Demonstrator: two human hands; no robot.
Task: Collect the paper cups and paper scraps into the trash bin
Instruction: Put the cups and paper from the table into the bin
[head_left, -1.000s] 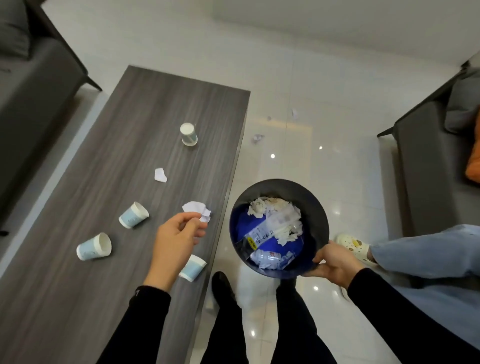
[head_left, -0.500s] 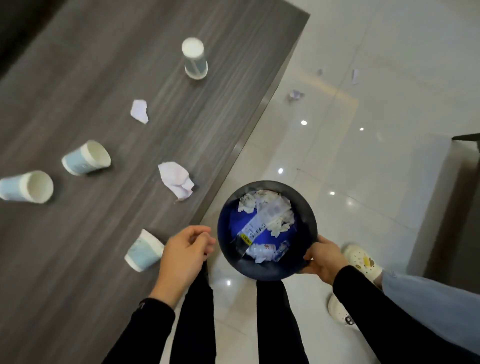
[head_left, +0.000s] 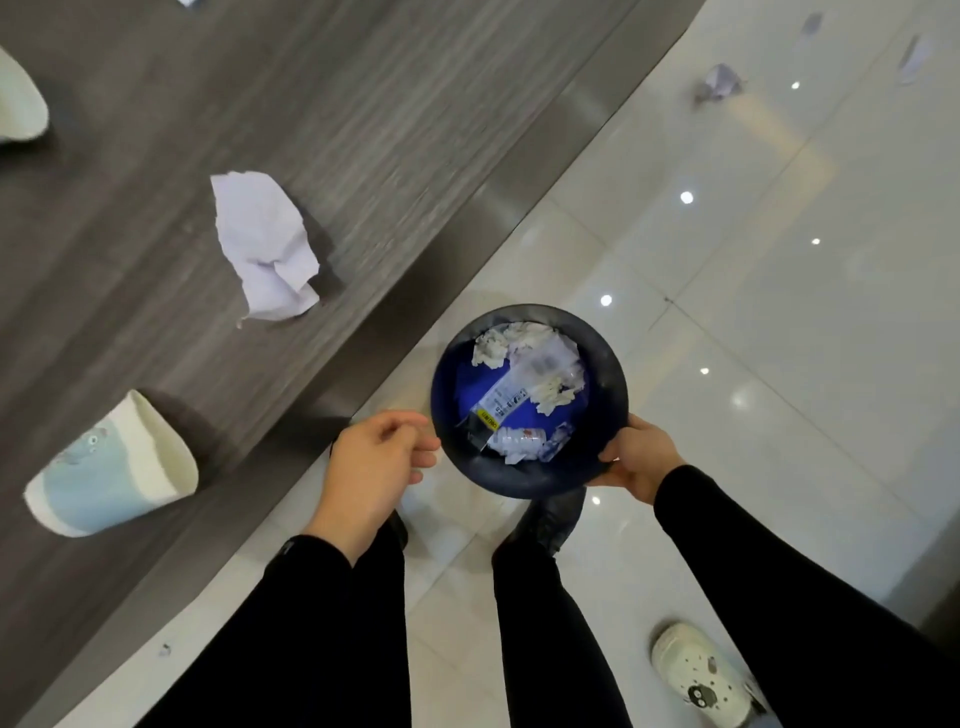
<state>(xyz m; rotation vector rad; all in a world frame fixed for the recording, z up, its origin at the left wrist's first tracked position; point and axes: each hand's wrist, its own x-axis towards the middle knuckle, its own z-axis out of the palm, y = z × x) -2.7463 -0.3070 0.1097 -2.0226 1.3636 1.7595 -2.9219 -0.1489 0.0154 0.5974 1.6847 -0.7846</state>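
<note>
Stretching up and leftward from the trash bin (head_left: 530, 483), and lying as the biggest thing in view, the dark wood-grain table (head_left: 363, 104), its metal-trimmed edge running diagonally just beside the bin's rim. Sitting below table height over the pale tiled floor (head_left: 779, 312), the bin already holding crumpled paper and a plastic wrapper. Lying tipped on its side well to the bin's left, near the table edge, a blue-and-white paper cup (head_left: 111, 470), long axis slanting, open mouth facing up and toward the bin. Resting farther up the table from the bin, a crumpled paper scrap (head_left: 265, 244); showing at the far upper left, only part of another cup (head_left: 18, 101). Lying on the floor well beyond the bin, a smaller scrap (head_left: 719, 83). Gripping the bin's rim on its near right side, the right hand (head_left: 641, 460), fingers wrapped around the edge. Hovering just at the bin's left rim, the left hand (head_left: 376, 465), fingers loosely curled together, seemingly empty, though hard telling. Judging from this, the left hand being the nearer one for the tipped cup, lying to its left.
</note>
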